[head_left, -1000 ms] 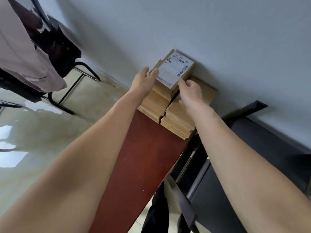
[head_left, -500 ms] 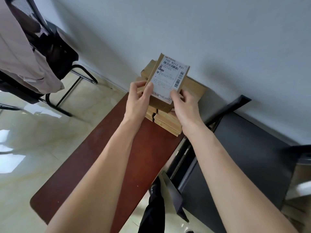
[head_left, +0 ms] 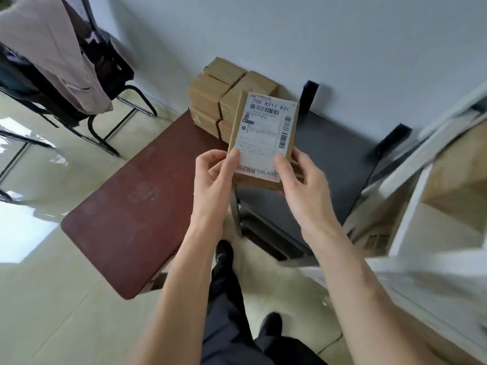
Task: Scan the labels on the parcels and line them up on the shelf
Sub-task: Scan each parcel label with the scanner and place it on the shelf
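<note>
Held up in front of the chest in both hands: a small cardboard parcel [head_left: 263,139], label [head_left: 266,133] facing the camera, clear of the brown table [head_left: 137,206] and above its right edge. Left hand [head_left: 216,180] curled round the lower left corner, thumb pressed flat on the label face. Right hand [head_left: 303,180] gripping the lower right corner the same way, thumb on the front, fingers wrapped behind.

Looks light and stiff: flat-sided card, no sag, carried easily by 2 corner grips. Likely not fragile, though contents unknown. Glossy label probably slicker than the bare card, so better taken by the long side edges or the lower corners, leaving both barcodes uncovered for scanning.

Behind it, at the far corner of the table against the wall [head_left: 316,35], a stack of more brown parcels [head_left: 224,96], seemingly 2 columns deep and several high; exact count hard to judge from this angle. Table top dull, worn, level. Just right of it a dark grey cabinet top [head_left: 340,164]. Further right a white shelf frame [head_left: 411,191], blurred, with what may be a brown carton inside. Left: black chair [head_left: 105,75] draped with a pinkish garment [head_left: 47,48]. Pale glossy floor tiles [head_left: 39,299], dark trousers and shoes below.
</note>
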